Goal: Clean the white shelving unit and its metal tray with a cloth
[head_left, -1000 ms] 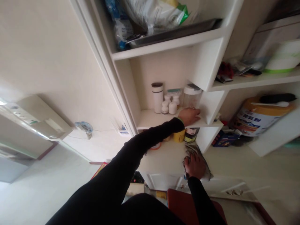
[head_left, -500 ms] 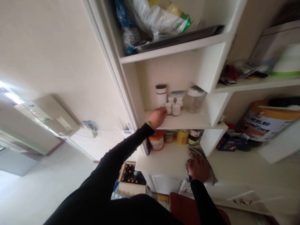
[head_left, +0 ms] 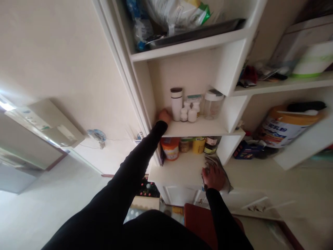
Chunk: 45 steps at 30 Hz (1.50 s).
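My left hand [head_left: 164,116] reaches into the left corner of the middle shelf [head_left: 200,130]; its fingers are hidden from me, so I cannot tell what they do. Just right of it stands a white thermos bottle [head_left: 177,106] with a dark lid. Beside that are several small white bottles [head_left: 192,115] and a clear jar [head_left: 212,108] with a white lid. Lower down, my right hand [head_left: 214,177] rests on the counter [head_left: 179,175] with its fingers bent over a greyish cloth [head_left: 225,181].
Under the middle shelf sit an orange-and-white tub [head_left: 171,150], a yellow container [head_left: 198,146] and dark-labelled jars [head_left: 210,145]. A large milk powder can [head_left: 281,126] lies tilted at the right. Bags and a dark tray [head_left: 192,36] fill the shelf above. A red-brown stool [head_left: 199,224] stands below.
My left hand has moved left, away from the small white bottles and into the shelf's corner. My right hand stays on the cloth. The view has shifted slightly.
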Each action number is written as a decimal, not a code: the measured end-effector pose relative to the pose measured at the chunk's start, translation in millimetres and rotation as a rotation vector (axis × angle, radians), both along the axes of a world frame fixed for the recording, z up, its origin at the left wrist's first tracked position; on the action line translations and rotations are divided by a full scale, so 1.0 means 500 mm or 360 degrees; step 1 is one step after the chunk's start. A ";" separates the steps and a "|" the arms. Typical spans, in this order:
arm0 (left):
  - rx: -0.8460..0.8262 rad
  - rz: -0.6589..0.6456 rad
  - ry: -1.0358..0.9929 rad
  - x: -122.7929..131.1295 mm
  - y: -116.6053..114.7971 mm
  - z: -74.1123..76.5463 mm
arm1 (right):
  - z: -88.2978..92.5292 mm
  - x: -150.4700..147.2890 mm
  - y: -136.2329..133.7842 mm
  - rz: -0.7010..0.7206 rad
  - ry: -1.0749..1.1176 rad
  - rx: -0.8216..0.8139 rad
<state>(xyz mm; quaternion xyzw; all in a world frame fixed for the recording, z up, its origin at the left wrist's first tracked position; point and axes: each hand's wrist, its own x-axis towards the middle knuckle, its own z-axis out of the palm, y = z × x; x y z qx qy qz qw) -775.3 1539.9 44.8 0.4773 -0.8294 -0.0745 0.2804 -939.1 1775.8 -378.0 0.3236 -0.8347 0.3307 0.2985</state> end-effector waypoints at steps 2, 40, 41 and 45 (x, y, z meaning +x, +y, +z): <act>-0.0057 -0.0038 0.0052 0.011 0.013 -0.017 | 0.018 0.006 0.005 0.0051 -0.0111 -0.0057; -0.0326 -0.0849 -0.0126 -0.040 0.060 -0.075 | 0.741 0.031 -0.036 0.0081 -0.0106 0.0593; -0.0330 -0.0849 -0.0116 -0.040 0.059 -0.075 | 0.742 0.043 -0.036 0.0064 -0.0108 0.0597; -0.0333 -0.0843 -0.0032 -0.045 0.056 -0.075 | 0.732 0.135 -0.050 0.0145 -0.0065 0.0603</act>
